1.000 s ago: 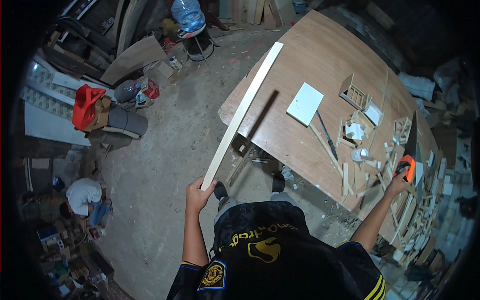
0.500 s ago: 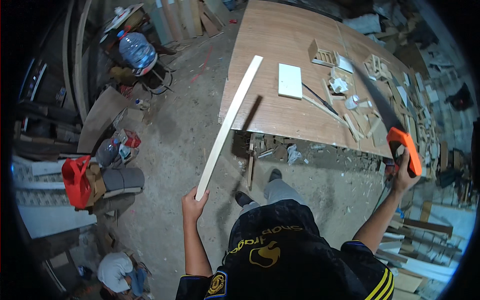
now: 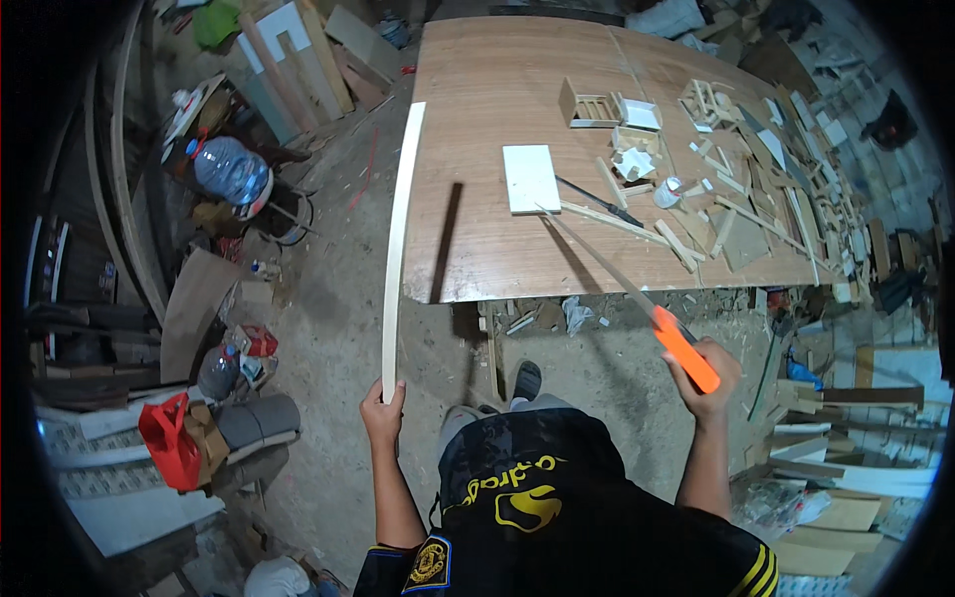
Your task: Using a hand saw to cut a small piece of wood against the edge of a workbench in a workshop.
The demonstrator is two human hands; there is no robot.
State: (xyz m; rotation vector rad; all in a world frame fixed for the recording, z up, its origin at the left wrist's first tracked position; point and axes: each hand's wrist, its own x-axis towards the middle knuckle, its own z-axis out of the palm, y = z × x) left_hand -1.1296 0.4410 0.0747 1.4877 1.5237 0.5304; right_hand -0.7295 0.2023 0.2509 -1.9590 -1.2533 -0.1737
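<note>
My left hand is closed round the lower end of a long, pale wooden strip, which stands up past the table's left edge. In my right hand is a handsaw, gripped by its orange handle. Its thin blade slants away to the upper left, over the table's front edge, the tip appearing near a white rectangular board. Strip and saw are well apart. Just beyond the blade, a dark slim tool and thin wooden sticks lie on the wooden table.
Small wooden box frames, a white bottle and many offcuts cover the table's right side. On the left stand a large water bottle on a stool and a red bag. Stacked boards lie at lower right. A person is at lower left.
The saw has swung from the far right toward the middle, its blade now pointing up and left. The strip has moved left and become more upright. The view has shifted nearer the table.
</note>
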